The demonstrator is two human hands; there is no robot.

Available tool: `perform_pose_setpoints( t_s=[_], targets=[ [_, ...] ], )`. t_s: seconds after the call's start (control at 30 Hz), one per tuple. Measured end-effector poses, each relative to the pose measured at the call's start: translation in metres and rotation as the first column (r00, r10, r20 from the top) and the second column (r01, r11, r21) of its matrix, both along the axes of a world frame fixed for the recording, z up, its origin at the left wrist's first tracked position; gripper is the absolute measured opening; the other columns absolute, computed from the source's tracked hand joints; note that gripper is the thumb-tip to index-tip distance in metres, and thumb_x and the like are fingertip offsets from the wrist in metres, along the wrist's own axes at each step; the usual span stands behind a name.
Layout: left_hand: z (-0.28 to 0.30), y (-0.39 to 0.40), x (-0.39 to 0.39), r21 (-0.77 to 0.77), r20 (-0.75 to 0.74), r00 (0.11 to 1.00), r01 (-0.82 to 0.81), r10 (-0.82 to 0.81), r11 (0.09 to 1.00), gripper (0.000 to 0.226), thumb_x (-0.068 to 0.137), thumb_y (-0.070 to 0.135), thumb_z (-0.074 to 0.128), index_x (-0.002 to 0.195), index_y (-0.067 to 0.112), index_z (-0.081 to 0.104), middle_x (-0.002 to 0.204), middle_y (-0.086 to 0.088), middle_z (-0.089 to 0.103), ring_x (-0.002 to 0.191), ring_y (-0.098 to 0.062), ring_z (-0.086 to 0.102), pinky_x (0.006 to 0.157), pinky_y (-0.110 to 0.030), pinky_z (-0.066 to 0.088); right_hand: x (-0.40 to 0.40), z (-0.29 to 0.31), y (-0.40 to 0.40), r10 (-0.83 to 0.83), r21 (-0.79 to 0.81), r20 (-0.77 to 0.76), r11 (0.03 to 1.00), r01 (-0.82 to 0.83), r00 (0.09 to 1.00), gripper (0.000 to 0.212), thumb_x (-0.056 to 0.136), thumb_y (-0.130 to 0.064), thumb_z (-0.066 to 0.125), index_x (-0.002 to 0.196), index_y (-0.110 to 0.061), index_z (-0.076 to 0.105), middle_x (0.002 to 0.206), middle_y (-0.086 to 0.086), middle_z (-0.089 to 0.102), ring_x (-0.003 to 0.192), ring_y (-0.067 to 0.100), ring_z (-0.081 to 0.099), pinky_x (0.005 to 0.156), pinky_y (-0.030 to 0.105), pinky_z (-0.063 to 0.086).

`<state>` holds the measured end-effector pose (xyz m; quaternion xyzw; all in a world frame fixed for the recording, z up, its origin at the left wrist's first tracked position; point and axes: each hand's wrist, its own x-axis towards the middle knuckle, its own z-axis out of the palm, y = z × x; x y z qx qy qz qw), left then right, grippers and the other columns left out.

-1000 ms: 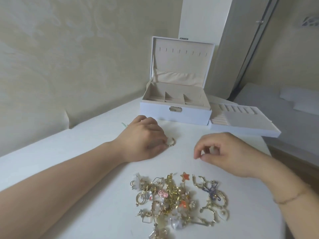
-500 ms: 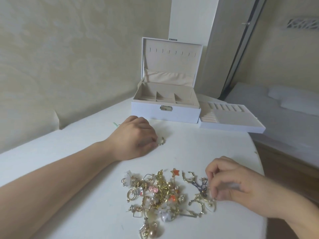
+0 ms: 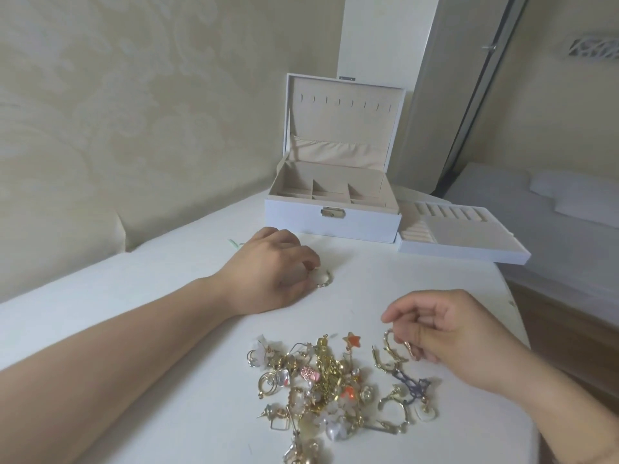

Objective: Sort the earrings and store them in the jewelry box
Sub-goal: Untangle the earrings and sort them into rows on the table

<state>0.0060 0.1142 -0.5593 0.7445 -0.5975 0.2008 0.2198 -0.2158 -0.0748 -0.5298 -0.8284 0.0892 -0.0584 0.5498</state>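
- Head cam: white surface (image 3: 167,329) w/ tangled pile of gold, pearl & pink earrings (image 3: 328,380) near front edge.
- Right hand (image 3: 449,336), fingers curled, pinches a gold hoop earring (image 3: 395,343) just above pile's right side.
- Left hand (image 3: 268,276) rests on surface, fingers bent, tips at a small gold hoop earring (image 3: 324,279); can't tell if gripped.
- White jewelry box w/ beige lining (image 3: 335,219) at back, lid up, compartments bare.
- White removable tray w/ ring slots (image 3: 462,236) just beside box on right.
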Motion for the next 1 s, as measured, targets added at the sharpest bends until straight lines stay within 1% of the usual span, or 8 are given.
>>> perform_pose_setpoints(
  t_s=[0.2, 0.33, 0.47, 0.6, 0.7, 0.87, 0.93, 1.0],
  targets=[
    [-0.004, -0.001, 0.004, -0.024, -0.03, 0.998, -0.063, 0.062, 0.998, 0.044, 0.083, 0.056, 0.054, 0.113, 0.025, 0.058, 0.091, 0.02, 0.07, 0.095, -0.008, 0.057, 0.095, -0.026, 0.035, 0.066, -0.001, 0.004, -0.208, -0.187, 0.125, 0.955, 0.229, 0.97, 0.02, 0.087, -0.002, 0.065, 0.074, -0.016, 0.072, 0.063, 0.007, 0.069, 0.048, 0.009, 0.058, 0.049, 0.023, 0.044],
    [-0.004, 0.0, 0.006, -0.038, -0.097, 0.993, -0.069, 0.065, 0.997, 0.053, 0.081, 0.056, 0.058, 0.123, 0.024, 0.049, 0.092, 0.018, 0.07, 0.095, -0.009, 0.058, 0.097, -0.021, 0.029, 0.112, -0.008, 0.01, -0.242, -0.24, 0.111, 0.935, 0.262, 0.964, 0.02, 0.086, -0.004, 0.065, 0.071, -0.016, 0.07, 0.058, -0.002, 0.067, 0.041, 0.006, 0.054, 0.045, 0.016, 0.04],
    [-0.004, -0.002, 0.005, -0.048, -0.125, 0.991, -0.057, 0.051, 0.997, 0.06, 0.082, 0.057, 0.057, 0.131, 0.023, 0.047, 0.091, 0.018, 0.07, 0.098, -0.012, 0.061, 0.098, -0.024, 0.033, 0.13, -0.01, 0.021, -0.242, -0.285, 0.148, 0.918, 0.276, 0.959, 0.019, 0.084, -0.008, 0.067, 0.068, -0.018, 0.071, 0.047, -0.007, 0.061, 0.039, 0.004, 0.054, 0.044, 0.013, 0.039],
    [-0.005, -0.002, 0.007, -0.036, -0.083, 0.995, -0.067, 0.064, 0.997, 0.046, 0.082, 0.059, 0.053, 0.112, 0.026, 0.066, 0.087, 0.016, 0.071, 0.095, -0.012, 0.061, 0.094, -0.031, 0.038, 0.134, -0.015, 0.027, -0.205, -0.355, 0.201, 0.896, 0.266, 0.958, 0.017, 0.081, -0.009, 0.069, 0.071, -0.021, 0.074, 0.06, -0.011, 0.068, 0.059, 0.007, 0.067, 0.062, 0.019, 0.052],
    [-0.007, -0.001, 0.009, -0.009, -0.039, 0.995, -0.091, 0.091, 0.996, 0.037, 0.083, 0.059, 0.051, 0.09, 0.03, 0.072, 0.081, 0.013, 0.07, 0.094, -0.013, 0.062, 0.09, -0.028, 0.034, 0.132, -0.017, 0.021, -0.132, -0.395, 0.186, 0.897, 0.197, 0.974, 0.017, 0.084, -0.01, 0.068, 0.075, -0.022, 0.075, 0.065, -0.01, 0.07, 0.067, 0.007, 0.068, 0.066, 0.017, 0.05],
    [-0.007, -0.001, 0.009, -0.032, -0.012, 0.995, -0.1, 0.1, 0.994, 0.033, 0.084, 0.057, 0.052, 0.092, 0.032, 0.073, 0.082, 0.014, 0.07, 0.093, -0.013, 0.06, 0.089, -0.03, 0.035, 0.126, -0.014, 0.002, 0.043, -0.517, 0.109, 0.856, 0.02, 0.993, 0.02, 0.091, -0.004, 0.06, 0.1, -0.013, 0.076, 0.097, 0.003, 0.069, 0.094, 0.02, 0.063, 0.088, 0.034, 0.049],
    [-0.006, -0.001, 0.009, -0.008, 0.012, 0.996, -0.086, 0.086, 0.996, 0.029, 0.087, 0.054, 0.053, 0.099, 0.037, 0.072, 0.09, 0.019, 0.071, 0.095, -0.012, 0.058, 0.088, -0.031, 0.035, 0.122, -0.015, -0.002, 0.057, -0.489, 0.108, 0.872, 0.003, 0.993, 0.023, 0.092, -0.004, 0.06, 0.107, -0.013, 0.073, 0.099, 0.002, 0.068, 0.09, 0.015, 0.064, 0.084, 0.028, 0.051],
    [-0.007, -0.001, 0.009, 0.023, 0.043, 0.996, -0.082, 0.081, 0.996, 0.025, 0.088, 0.051, 0.052, 0.097, 0.039, 0.073, 0.095, 0.022, 0.07, 0.096, -0.013, 0.057, 0.086, -0.032, 0.033, 0.116, -0.014, -0.005, 0.043, -0.412, 0.093, 0.911, 0.0, 0.995, 0.025, 0.092, -0.004, 0.06, 0.111, -0.018, 0.071, 0.09, -0.004, 0.067, 0.065, -0.001, 0.059, 0.063, 0.011, 0.044]
  ],
)
